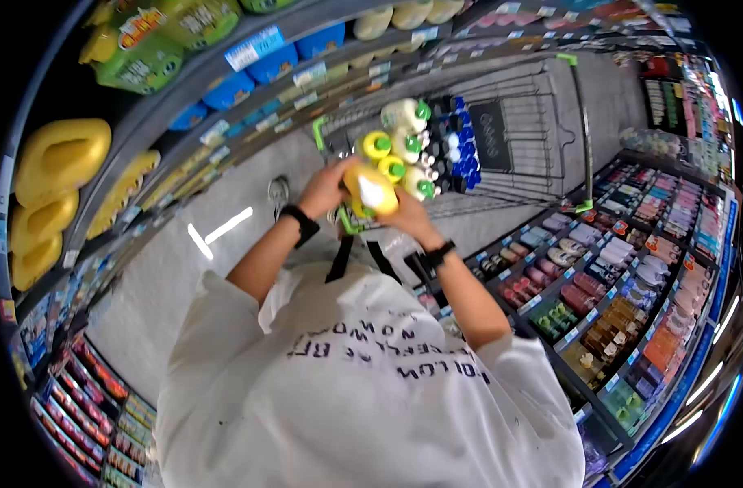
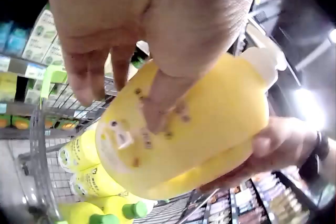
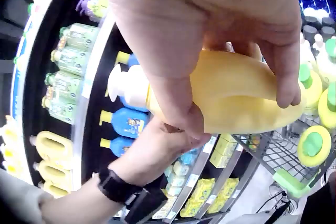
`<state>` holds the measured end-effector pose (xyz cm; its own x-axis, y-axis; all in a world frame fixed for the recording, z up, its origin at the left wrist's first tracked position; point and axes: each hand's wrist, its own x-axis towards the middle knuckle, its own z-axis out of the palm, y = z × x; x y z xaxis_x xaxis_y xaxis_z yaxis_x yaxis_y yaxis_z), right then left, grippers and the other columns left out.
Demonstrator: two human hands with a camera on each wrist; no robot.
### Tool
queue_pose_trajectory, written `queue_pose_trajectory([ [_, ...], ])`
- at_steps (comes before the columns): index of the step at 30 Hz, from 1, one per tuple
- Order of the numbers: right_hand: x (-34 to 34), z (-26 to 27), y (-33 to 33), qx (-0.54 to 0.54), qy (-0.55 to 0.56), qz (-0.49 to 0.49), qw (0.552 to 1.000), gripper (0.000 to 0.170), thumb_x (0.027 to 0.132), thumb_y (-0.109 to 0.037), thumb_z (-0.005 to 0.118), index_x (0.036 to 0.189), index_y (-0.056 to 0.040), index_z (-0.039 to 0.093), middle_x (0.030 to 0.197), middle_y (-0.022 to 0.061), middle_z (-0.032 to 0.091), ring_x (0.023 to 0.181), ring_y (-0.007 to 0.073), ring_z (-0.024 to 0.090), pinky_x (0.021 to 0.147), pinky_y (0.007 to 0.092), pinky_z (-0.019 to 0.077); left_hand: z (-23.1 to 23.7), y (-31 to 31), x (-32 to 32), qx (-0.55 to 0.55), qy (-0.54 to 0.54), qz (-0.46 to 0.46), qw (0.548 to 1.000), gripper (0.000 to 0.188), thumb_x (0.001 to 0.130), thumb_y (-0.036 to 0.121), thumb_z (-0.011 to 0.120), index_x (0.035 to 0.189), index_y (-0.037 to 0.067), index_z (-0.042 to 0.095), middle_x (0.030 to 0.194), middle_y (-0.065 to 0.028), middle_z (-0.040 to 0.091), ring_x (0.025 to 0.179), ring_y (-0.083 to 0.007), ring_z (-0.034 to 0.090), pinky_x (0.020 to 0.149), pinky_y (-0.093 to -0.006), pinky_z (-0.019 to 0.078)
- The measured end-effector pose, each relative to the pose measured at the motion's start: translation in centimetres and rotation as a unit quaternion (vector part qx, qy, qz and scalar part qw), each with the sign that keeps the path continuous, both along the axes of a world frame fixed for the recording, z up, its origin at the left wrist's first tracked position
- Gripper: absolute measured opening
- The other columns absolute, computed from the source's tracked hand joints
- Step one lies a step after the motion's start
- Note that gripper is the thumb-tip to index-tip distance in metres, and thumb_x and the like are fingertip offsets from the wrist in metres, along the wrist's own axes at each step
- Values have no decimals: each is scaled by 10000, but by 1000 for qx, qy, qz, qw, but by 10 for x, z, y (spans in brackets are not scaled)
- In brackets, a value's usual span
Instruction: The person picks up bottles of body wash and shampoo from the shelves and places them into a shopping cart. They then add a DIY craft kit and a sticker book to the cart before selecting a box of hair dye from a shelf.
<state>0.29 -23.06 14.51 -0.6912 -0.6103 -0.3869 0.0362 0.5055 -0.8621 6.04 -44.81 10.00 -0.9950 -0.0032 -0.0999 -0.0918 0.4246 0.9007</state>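
Both hands hold a yellow pump bottle [image 1: 362, 180] over the near end of a wire shopping cart [image 1: 583, 134]. Its white pump head [image 3: 123, 85] shows in the right wrist view. My left hand [image 1: 324, 191] grips one side, with the thumb lying across the printed label in the left wrist view. On the other side, my right hand [image 1: 410, 220] has its thumb and fingers bent round the bottle body. Just beyond the hands, inside the cart, stand yellow bottles with green caps [image 1: 378, 145], white bottles with green caps [image 1: 402, 115] and several blue-capped bottles [image 1: 469, 154].
A tall shelf on the left carries large yellow bottles [image 1: 63, 163], green packs [image 1: 140, 61] and blue bottles [image 3: 128, 121]. Low display racks [image 1: 575, 289] with small goods line the right side. Grey floor [image 1: 144, 313] lies between the shelves.
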Motion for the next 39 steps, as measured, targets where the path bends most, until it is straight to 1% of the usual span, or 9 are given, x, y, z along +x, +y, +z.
queue_pose_trajectory([
  [5,-18,-106,-30,92,-63,-41,993,617,617,-359,795,1048,20,565,934,209,652,877,315,644,751,379,502,-50,-4,-39,244,-208,52,946,610,819,-76,527,1383,126,411,1145,-86,577,1096,-200,547,920,-298,442],
  [14,-7,-233,-33,14,-288,-106,952,522,758,-180,690,1233,-74,502,1089,63,595,917,186,595,748,321,508,-157,18,-59,45,-177,11,983,400,688,13,538,1074,79,617,1064,-182,573,1014,-351,551,803,-407,496],
  [17,-2,-223,-38,23,-324,-170,930,418,761,-201,706,1100,-9,556,859,58,611,665,160,586,527,291,485,-143,35,-62,284,-390,180,857,357,720,14,514,1054,86,619,957,-133,592,965,-250,594,552,-342,507],
  [21,-2,-228,-33,76,-302,-169,935,408,777,-177,671,1137,-36,540,887,71,612,682,171,591,543,320,514,-249,59,-41,167,-320,77,929,475,701,-72,444,1142,58,566,1013,-70,582,878,-204,598,598,-319,525],
  [25,-10,-212,-21,117,-332,-190,917,415,817,-195,587,1212,-109,496,968,47,586,741,150,559,620,304,520,-188,51,-48,264,-324,86,904,363,777,123,507,1122,87,614,1112,-145,633,983,-270,614,876,-339,455],
  [31,-13,-125,-21,35,-328,-183,926,389,898,-369,561,1158,-81,597,1032,25,655,834,109,621,627,238,462,-132,3,-12,262,-262,59,927,355,844,159,547,1195,108,565,896,-10,566,750,-138,532,591,-281,454],
  [33,-13,-77,-44,13,-280,-195,940,342,922,-338,526,1142,-90,606,1039,27,661,825,114,624,643,225,447,-38,-27,2,342,-256,87,900,292,859,149,544,1142,94,590,876,9,574,766,-129,539,626,-282,467],
  [36,-8,6,-91,-75,-217,-176,957,297,924,-285,516,1083,-54,612,1015,48,667,799,121,624,632,238,460,-22,-73,36,138,-70,40,987,291,875,137,514,1151,83,590,892,-24,609,770,-126,560,674,-283,478],
  [39,-2,81,-144,-139,-133,-105,976,235,929,-225,522,1081,-74,618,985,33,678,795,90,618,619,216,432,109,-142,60,79,-126,45,988,307,853,157,532,1151,113,592,954,-118,650,862,-210,631,778,-321,490],
])
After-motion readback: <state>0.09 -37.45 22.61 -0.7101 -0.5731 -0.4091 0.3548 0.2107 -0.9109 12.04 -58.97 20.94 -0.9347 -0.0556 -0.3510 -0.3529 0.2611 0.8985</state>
